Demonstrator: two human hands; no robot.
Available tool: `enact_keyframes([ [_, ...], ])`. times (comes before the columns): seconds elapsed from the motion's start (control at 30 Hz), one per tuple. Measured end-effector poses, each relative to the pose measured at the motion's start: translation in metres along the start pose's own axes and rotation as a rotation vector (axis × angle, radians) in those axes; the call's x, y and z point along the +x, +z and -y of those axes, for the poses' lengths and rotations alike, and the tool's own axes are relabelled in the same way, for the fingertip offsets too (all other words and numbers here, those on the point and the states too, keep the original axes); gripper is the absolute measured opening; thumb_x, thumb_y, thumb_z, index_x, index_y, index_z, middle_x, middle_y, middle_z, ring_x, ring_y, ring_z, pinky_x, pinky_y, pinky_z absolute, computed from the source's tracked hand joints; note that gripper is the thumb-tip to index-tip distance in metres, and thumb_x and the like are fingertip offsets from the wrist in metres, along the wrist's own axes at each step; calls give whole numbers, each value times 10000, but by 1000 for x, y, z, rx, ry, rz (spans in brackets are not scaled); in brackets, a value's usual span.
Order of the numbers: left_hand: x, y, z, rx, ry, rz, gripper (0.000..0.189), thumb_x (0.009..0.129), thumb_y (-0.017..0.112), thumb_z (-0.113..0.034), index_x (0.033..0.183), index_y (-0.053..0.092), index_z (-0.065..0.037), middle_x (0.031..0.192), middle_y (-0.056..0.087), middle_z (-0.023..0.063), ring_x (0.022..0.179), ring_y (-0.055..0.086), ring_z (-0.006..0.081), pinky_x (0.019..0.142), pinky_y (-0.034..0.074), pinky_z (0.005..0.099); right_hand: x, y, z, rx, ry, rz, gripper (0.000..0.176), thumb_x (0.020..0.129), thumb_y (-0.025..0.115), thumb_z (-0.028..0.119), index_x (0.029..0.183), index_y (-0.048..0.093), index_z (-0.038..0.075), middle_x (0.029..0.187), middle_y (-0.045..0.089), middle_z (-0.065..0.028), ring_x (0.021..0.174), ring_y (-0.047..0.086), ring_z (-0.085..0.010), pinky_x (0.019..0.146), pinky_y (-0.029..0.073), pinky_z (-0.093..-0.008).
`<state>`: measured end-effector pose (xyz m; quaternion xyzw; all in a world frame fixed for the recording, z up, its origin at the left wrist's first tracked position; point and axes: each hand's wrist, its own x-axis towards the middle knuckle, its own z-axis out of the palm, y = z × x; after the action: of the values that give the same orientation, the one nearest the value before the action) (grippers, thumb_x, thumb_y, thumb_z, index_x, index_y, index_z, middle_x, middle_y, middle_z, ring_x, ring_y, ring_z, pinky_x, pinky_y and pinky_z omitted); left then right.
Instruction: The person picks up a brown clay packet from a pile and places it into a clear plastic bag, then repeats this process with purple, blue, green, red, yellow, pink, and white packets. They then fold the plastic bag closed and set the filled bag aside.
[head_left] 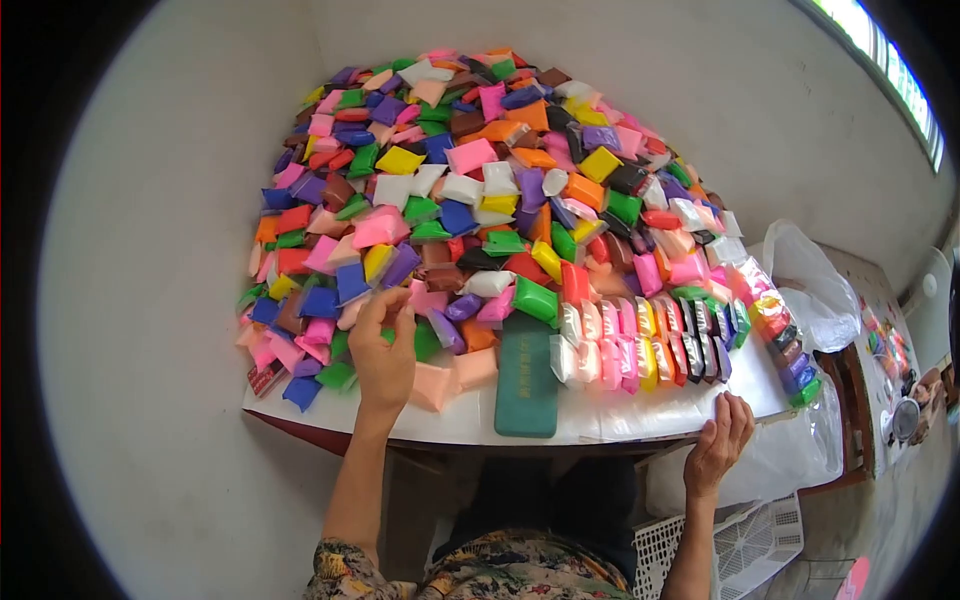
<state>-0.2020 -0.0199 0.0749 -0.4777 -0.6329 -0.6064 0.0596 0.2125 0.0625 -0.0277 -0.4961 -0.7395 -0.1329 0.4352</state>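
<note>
My left hand (386,358) is over the front left of a big heap of colourful soft packets (470,157), its fingers slightly bent and apart. No packet shows in its grasp. Nearest its fingertips are a blue packet (351,283) and a purple packet (401,265). My right hand (722,443) rests at the table's front edge, fingers stretched out on clear plastic film. Just above it, packets stand in two tight rows (645,345), running from white through pink, yellow and red to black. Left of these rows lies a green oblong case (526,380) with gold lettering.
Another line of packets (783,335) runs down the table's right side. A clear plastic bag (812,285) stands beyond it. Below the white tabletop (465,428) sits a white perforated basket (757,545). A second table (875,350) with small items is at right. Walls bound the back and left.
</note>
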Motion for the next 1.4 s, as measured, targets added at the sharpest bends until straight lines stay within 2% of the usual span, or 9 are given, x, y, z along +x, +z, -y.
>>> enact_keyframes([
  [0.03, 6, 0, -7, 41, -20, -8, 204, 903, 636, 9, 1106, 656, 12, 966, 649, 96, 876, 620, 193, 811, 501, 329, 0, -1, 1, -1, 3, 2, 379, 1020, 425, 174, 1247, 611, -65, 1281, 590, -196, 1269, 488, -388, 1099, 358, -487],
  [0.13, 30, -2, -5, 367, 261, -68, 205, 905, 629, -3, 1108, 653, -8, 990, 638, 98, 923, 595, 233, 839, 483, 347, 1, 0, 4, 6, 14, -8, 386, 1038, 410, 185, 1228, 625, -72, 1275, 594, -207, 1266, 493, -390, 1099, 355, -491],
  [0.17, 36, -3, -9, 441, 327, -95, 259, 851, 636, 15, 1107, 655, -22, 991, 626, 126, 968, 559, 310, 889, 452, 402, 1, 0, 4, 9, 15, -9, 386, 1037, 411, 184, 1229, 625, -73, 1275, 595, -207, 1266, 493, -390, 1099, 355, -492],
  [0.27, 48, -4, -7, 578, 413, -151, 274, 817, 662, -5, 1090, 655, -32, 1028, 624, 124, 1011, 555, 325, 911, 441, 426, -1, 1, 2, 13, 11, -12, 382, 1035, 411, 177, 1241, 616, -72, 1280, 588, -209, 1271, 484, -394, 1100, 353, -493],
  [0.67, 111, 71, 26, 854, 687, 248, 232, 778, 696, -159, 970, 653, -35, 1075, 601, 133, 1102, 522, 303, 887, 408, 433, -1, 3, 4, 5, 7, -42, 384, 1039, 404, 181, 1230, 628, -65, 1278, 598, -206, 1269, 494, -393, 1097, 360, -492],
  [0.87, 117, 107, 26, 1096, 592, 161, 275, 776, 707, -203, 981, 658, -25, 1099, 625, 138, 1168, 525, 280, 883, 409, 438, -1, 4, 3, -1, 0, -34, 389, 1030, 395, 177, 1251, 604, -65, 1285, 583, -209, 1276, 477, -400, 1100, 352, -501],
  [0.97, 113, 109, 22, 1191, 637, 146, 215, 790, 670, -169, 958, 692, -37, 964, 639, 94, 1045, 579, 273, 883, 413, 415, -1, 4, 3, -4, -6, -31, 389, 1026, 394, 172, 1252, 604, -65, 1286, 583, -208, 1276, 477, -401, 1102, 351, -502],
  [1.23, 108, 82, 14, 793, 563, -57, 195, 816, 638, -129, 987, 675, -43, 945, 670, 118, 952, 648, 275, 815, 460, 441, -1, 3, 3, -5, -1, -28, 389, 1022, 398, 173, 1248, 604, -67, 1295, 579, -205, 1279, 476, -403, 1102, 352, -503],
  [1.4, 84, 46, -21, 71, 4, 28, 169, 882, 650, -76, 1040, 661, -18, 868, 670, 77, 771, 648, 193, 729, 517, 350, 1, 1, 5, 3, 6, -28, 355, 1008, 443, 147, 1240, 607, -65, 1281, 579, -209, 1261, 484, -404, 1096, 352, -503],
])
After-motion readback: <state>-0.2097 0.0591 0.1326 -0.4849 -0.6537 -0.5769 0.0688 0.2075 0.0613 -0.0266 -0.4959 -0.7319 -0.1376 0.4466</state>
